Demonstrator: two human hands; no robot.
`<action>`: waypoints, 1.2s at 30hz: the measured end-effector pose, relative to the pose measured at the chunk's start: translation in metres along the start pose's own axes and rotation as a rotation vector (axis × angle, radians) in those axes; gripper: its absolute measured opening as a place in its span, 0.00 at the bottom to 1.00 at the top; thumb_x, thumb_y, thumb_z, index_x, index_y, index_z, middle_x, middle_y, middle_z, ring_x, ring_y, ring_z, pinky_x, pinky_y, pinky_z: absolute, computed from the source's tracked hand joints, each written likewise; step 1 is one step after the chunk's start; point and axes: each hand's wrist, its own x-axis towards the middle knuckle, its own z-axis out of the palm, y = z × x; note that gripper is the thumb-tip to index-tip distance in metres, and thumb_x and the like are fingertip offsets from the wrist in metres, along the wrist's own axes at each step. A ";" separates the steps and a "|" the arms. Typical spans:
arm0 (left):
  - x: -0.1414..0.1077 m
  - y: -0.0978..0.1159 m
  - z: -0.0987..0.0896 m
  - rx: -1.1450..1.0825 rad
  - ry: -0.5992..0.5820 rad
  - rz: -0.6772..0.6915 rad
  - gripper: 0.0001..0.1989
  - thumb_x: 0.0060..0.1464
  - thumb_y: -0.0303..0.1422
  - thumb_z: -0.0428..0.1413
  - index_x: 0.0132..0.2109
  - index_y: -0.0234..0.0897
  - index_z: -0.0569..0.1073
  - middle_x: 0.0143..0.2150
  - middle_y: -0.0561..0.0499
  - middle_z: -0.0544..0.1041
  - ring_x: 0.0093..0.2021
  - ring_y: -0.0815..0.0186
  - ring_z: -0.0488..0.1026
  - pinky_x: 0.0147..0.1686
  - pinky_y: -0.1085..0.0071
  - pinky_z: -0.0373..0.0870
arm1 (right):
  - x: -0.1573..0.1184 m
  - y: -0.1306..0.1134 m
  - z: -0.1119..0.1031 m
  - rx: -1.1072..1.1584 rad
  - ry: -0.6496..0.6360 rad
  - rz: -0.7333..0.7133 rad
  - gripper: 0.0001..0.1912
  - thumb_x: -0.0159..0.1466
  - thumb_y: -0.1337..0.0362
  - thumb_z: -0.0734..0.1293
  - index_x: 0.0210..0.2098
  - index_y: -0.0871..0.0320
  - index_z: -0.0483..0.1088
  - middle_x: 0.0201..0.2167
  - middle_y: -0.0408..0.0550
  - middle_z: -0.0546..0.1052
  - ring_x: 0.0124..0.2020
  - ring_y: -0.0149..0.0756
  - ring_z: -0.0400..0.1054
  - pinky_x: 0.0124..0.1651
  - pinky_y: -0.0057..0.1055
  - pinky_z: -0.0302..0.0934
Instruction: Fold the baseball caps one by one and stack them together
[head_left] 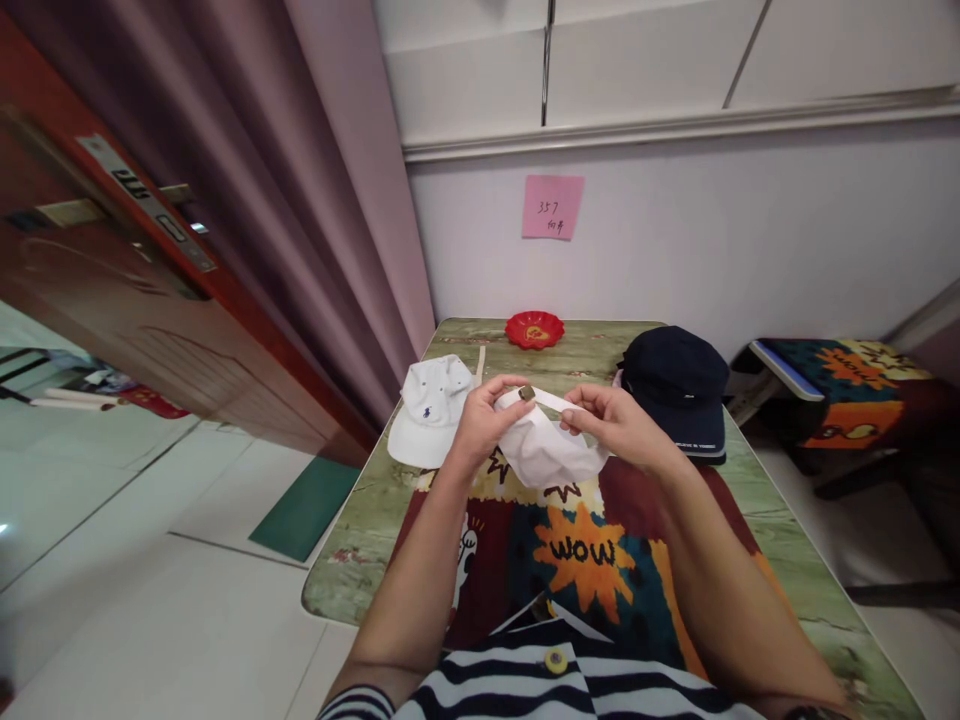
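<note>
Between my hands, above the table, is a white cap (551, 450) with its crown hanging down and a back strap along the top. My left hand (487, 418) pinches the cap's edge beside a small brass-coloured buckle (527, 393). The thumb and fingers of my right hand (611, 420) are closed on the strap's other side. Left of my left hand lies another white cap (435, 395) with a small dark blue logo, and a pale strap (481, 362) sticks up beside it. Dark navy caps (675, 375) sit stacked beyond my right hand.
A red scalloped dish (535, 329) stands at the back of the wood-patterned table (341, 575). A colourful cloth (517, 570) covers its middle. A pink note (553, 208) is on the wall. A wooden door (187, 330) and curtain (337, 180) stand left; a cloth-draped stool (847, 385) stands right.
</note>
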 end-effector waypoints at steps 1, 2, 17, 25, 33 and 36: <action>-0.002 0.001 0.002 0.049 0.027 0.037 0.16 0.47 0.36 0.67 0.44 0.38 0.79 0.37 0.50 0.80 0.35 0.64 0.75 0.35 0.70 0.70 | 0.000 0.000 0.001 0.005 0.033 -0.023 0.12 0.60 0.55 0.70 0.34 0.58 0.72 0.27 0.44 0.75 0.25 0.30 0.64 0.27 0.26 0.54; -0.003 0.002 0.003 0.109 0.054 0.078 0.14 0.47 0.35 0.67 0.43 0.39 0.80 0.38 0.49 0.81 0.37 0.62 0.76 0.38 0.69 0.71 | 0.000 0.000 0.002 0.006 0.071 -0.040 0.10 0.60 0.57 0.69 0.36 0.58 0.71 0.28 0.44 0.76 0.26 0.30 0.65 0.28 0.26 0.55; -0.009 0.000 0.005 0.802 0.174 0.537 0.08 0.58 0.38 0.62 0.44 0.45 0.81 0.41 0.47 0.78 0.46 0.57 0.73 0.50 0.60 0.66 | 0.029 0.033 0.049 0.269 0.231 0.044 0.22 0.57 0.42 0.69 0.30 0.57 0.72 0.16 0.36 0.58 0.17 0.25 0.45 0.20 0.28 0.38; -0.017 -0.014 0.017 0.740 0.103 0.509 0.18 0.65 0.34 0.51 0.59 0.44 0.76 0.41 0.43 0.77 0.46 0.56 0.74 0.49 0.62 0.69 | 0.030 0.035 0.052 0.332 0.295 0.039 0.22 0.54 0.43 0.73 0.32 0.57 0.72 0.15 0.34 0.57 0.17 0.25 0.46 0.20 0.27 0.40; -0.020 -0.014 0.026 0.207 0.309 0.173 0.09 0.56 0.36 0.60 0.43 0.41 0.82 0.37 0.47 0.80 0.32 0.63 0.76 0.36 0.65 0.73 | 0.029 0.038 0.055 0.159 0.360 -0.043 0.24 0.60 0.42 0.68 0.31 0.58 0.75 0.23 0.44 0.73 0.20 0.28 0.56 0.23 0.27 0.50; -0.017 -0.015 0.020 -0.128 0.337 -0.059 0.10 0.51 0.39 0.63 0.36 0.37 0.80 0.29 0.51 0.78 0.24 0.69 0.71 0.28 0.69 0.70 | 0.028 0.041 0.051 0.098 0.417 -0.063 0.25 0.64 0.41 0.63 0.33 0.58 0.76 0.26 0.46 0.76 0.19 0.28 0.55 0.22 0.27 0.49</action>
